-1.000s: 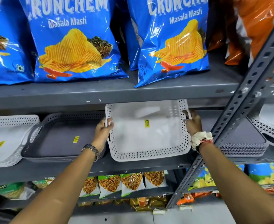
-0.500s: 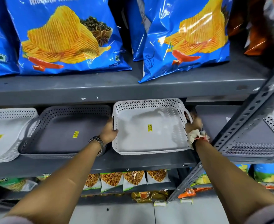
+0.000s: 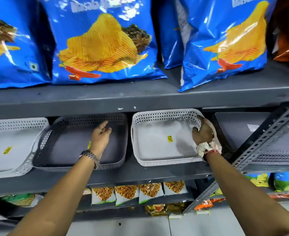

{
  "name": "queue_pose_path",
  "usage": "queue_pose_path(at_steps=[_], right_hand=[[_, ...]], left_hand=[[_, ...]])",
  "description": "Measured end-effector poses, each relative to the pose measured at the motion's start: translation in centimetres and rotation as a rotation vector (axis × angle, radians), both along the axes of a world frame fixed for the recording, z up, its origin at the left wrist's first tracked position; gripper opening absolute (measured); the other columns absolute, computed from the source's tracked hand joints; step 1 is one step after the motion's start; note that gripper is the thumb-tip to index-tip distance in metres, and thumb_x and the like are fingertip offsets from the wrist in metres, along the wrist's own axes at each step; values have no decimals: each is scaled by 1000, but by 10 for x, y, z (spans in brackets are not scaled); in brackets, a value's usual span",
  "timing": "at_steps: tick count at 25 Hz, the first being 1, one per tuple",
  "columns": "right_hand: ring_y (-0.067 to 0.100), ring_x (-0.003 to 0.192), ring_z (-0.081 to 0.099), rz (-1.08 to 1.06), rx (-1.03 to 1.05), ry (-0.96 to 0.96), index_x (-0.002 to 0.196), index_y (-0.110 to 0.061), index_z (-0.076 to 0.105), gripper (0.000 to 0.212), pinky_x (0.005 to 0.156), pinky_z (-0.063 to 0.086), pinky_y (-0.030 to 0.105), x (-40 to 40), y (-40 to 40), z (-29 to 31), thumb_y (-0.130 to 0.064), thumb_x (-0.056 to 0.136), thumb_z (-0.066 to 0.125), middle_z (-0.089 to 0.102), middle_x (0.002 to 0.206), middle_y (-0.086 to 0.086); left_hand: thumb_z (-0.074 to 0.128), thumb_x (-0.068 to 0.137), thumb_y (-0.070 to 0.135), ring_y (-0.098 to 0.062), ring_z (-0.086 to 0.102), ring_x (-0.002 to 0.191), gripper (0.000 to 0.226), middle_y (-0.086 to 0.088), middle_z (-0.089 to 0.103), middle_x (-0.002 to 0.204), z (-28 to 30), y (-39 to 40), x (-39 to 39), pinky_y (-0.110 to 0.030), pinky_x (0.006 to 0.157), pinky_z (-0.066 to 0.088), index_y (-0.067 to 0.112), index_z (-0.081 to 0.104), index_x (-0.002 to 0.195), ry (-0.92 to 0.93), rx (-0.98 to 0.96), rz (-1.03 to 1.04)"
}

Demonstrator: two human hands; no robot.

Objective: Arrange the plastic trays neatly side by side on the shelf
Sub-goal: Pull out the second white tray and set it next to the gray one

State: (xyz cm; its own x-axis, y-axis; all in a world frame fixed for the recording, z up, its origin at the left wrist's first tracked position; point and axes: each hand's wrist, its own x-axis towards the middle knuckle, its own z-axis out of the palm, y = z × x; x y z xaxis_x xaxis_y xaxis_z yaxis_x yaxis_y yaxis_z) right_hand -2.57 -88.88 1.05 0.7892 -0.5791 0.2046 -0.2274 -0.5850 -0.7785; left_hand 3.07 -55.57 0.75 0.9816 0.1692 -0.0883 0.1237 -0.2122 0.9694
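Both hands work the grey metal shelf [image 3: 140,174]: the right hand [image 3: 204,133] grips the white perforated plastic tray [image 3: 157,142]'s right rim, while the left hand [image 3: 101,135] hovers loosely open over the grey perforated plastic tray [image 3: 68,147]. Square their front edges; the slotted steel upright [image 3: 266,138] crowds the right.

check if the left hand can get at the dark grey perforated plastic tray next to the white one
Probably yes. The left hand hangs open right over the dark grey perforated plastic tray, nothing lies between them, and the tray's near rim is free. The right hand holds the white tray.
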Motion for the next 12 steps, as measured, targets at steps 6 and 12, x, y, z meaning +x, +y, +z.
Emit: queue_pose_path(at_steps=[6,12], right_hand=[[33,126,47,117,-5,62,130,-4,48,48,104,40,40,3,107,-4,-1,82,53,52,136,18],[36,127,45,196,-10,400,134,-2,42,51,104,37,37,14,206,-27,-26,90,52,49,138,22]], left_hand=[[48,84,7,-38,61,75,44,-22,64,85,-19,151,-3,-37,61,46,7,50,129,1,286,236],[60,77,28,-46,44,125,73,-29,39,141,-35,251,11,-56,100,42,4,32,140,154,645,101]])
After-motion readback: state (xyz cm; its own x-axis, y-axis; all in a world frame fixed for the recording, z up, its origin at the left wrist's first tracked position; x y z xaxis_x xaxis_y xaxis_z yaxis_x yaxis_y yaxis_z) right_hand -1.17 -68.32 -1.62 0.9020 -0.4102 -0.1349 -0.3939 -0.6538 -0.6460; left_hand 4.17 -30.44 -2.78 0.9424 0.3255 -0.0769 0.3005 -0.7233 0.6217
